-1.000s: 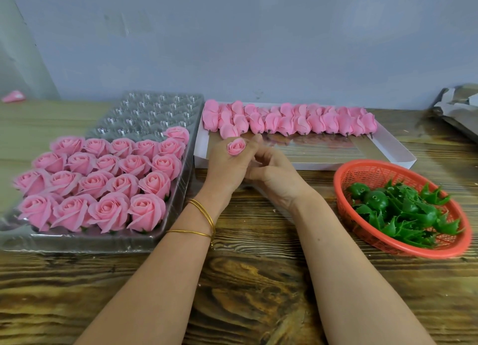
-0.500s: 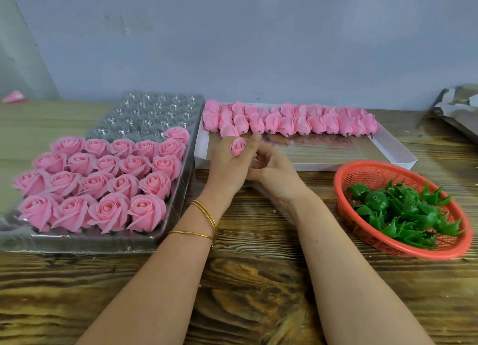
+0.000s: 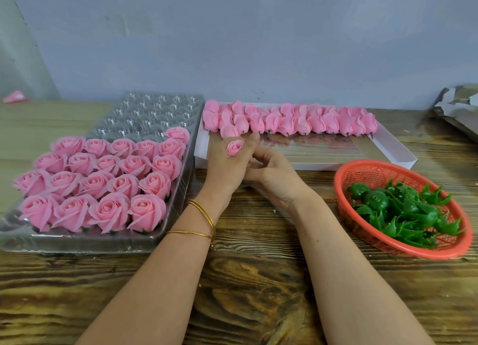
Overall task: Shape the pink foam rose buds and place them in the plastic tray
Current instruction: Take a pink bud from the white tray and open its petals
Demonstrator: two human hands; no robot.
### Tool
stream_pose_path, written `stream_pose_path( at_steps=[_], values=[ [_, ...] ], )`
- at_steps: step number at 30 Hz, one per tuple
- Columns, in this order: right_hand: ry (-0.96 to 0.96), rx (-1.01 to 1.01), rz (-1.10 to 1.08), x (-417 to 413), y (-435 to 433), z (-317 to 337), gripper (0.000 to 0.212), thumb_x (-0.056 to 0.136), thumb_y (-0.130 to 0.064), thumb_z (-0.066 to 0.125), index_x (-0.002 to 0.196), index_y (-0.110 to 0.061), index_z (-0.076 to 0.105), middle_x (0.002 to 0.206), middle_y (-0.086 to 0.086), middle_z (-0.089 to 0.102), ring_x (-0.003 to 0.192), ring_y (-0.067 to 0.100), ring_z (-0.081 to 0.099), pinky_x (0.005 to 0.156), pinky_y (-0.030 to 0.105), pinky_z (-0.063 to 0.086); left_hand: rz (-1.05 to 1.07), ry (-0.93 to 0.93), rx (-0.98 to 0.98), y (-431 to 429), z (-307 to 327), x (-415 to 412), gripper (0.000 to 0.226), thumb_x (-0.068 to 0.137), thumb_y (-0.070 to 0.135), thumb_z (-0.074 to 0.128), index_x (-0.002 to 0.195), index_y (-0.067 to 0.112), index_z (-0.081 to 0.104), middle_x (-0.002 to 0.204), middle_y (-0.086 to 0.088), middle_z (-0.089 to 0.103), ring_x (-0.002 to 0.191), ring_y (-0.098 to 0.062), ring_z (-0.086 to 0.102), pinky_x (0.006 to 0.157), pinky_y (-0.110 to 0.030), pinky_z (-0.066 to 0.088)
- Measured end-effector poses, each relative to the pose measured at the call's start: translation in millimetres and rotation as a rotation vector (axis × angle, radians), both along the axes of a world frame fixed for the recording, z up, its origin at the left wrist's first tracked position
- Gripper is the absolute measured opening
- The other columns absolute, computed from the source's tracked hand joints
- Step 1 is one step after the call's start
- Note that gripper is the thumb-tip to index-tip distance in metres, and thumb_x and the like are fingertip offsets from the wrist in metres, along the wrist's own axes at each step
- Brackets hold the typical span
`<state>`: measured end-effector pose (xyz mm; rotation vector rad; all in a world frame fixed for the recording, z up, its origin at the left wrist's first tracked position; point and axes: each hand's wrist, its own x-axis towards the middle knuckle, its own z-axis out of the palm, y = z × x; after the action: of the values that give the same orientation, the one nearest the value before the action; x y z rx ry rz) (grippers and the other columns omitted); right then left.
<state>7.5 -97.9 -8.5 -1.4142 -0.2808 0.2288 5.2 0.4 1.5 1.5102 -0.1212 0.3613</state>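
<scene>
Thumb and fingers of the left hand point(image 3: 225, 168) are closed round a small pink foam rose bud point(image 3: 234, 147), which is held upright above the near-left corner of a white cardboard box point(image 3: 323, 165). The right hand point(image 3: 274, 176) is pressed against the left, its fingers curled; whether anything is pinched in them cannot be told. 2 gold bangles point(image 3: 204, 215) are worn on the left wrist.

A row of unshaped buds point(image 3: 302, 122) is laid along the far side of the box. To the left, a clear plastic tray point(image 3: 155, 112) is filled in its near half with finished roses point(image 3: 124, 183): 4 rows, with 1 more rose begun in the next row and the far cells bare. To the right, green plastic calyxes point(image 3: 403, 210) are heaped in a red mesh basket point(image 3: 367, 174). All are set on a wooden table point(image 3: 258, 280).

Against the frame 0.5 s earlier, little is altered: the bud is held at nearly the same spot, and the roses in the tray are unchanged.
</scene>
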Motion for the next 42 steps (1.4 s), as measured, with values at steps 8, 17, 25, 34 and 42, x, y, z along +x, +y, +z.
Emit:
stream_pose_path(
  at_steps=[8, 17, 25, 34, 42],
  values=[
    [-0.042, -0.018, -0.061, 3.1, 0.9, -1.8, 0.037, 0.070, 0.016, 0.069, 0.090, -0.014, 0.059, 0.076, 0.008, 0.057, 0.083, 0.031, 0.053, 0.083, 0.065, 0.044, 0.028, -0.009, -0.003, -1.9, -5.0, 6.4, 0.049, 0.097, 0.031, 0.055, 0.051, 0.016, 0.046, 0.041, 0.011, 0.047, 0.044, 0.002, 0.052, 0.049, -0.008, 0.040],
    [-0.030, -0.046, -0.044, -0.3, -2.7, 2.3, 0.037, 0.082, 0.019, 0.059, 0.117, 0.012, 0.054, 0.095, 0.022, 0.060, 0.092, 0.035, 0.057, 0.091, 0.064, 0.044, 0.016, -0.019, 0.005, 1.9, -5.0, 6.6, 0.038, 0.090, 0.028, 0.066, 0.057, 0.014, 0.056, 0.048, 0.009, 0.052, 0.049, -0.002, 0.052, 0.050, -0.013, 0.042],
    [0.018, 0.001, -0.005, -1.8, -1.7, 1.8, 0.029, 0.084, 0.019, 0.055, 0.112, 0.015, 0.055, 0.100, 0.023, 0.051, 0.097, 0.034, 0.045, 0.087, 0.051, 0.036, -0.007, -0.026, 0.001, 2.8, -3.4, 2.1, 0.037, 0.089, 0.025, 0.068, 0.053, 0.020, 0.058, 0.048, 0.007, 0.057, 0.050, -0.004, 0.055, 0.052, -0.016, 0.045],
    [-0.019, -0.020, -0.043, -0.9, 0.7, 3.4, 0.041, 0.067, 0.016, 0.071, 0.099, -0.006, 0.059, 0.080, 0.008, 0.060, 0.084, 0.029, 0.056, 0.089, 0.061, 0.046, 0.037, 0.018, -0.043, 0.1, -4.1, 5.4, 0.046, 0.096, 0.034, 0.055, 0.055, 0.014, 0.048, 0.056, -0.007, 0.055, 0.050, -0.005, 0.061, 0.050, -0.012, 0.046],
    [-0.028, -0.074, -0.083, -2.2, -0.6, 5.3, 0.042, 0.081, 0.018, 0.062, 0.121, 0.008, 0.053, 0.099, 0.030, 0.059, 0.092, 0.037, 0.057, 0.090, 0.072, 0.041, -0.014, -0.028, -0.009, 1.5, -4.9, 3.8, 0.041, 0.094, 0.035, 0.059, 0.058, 0.016, 0.060, 0.051, 0.010, 0.052, 0.052, -0.001, 0.052, 0.051, -0.013, 0.042]
  ],
)
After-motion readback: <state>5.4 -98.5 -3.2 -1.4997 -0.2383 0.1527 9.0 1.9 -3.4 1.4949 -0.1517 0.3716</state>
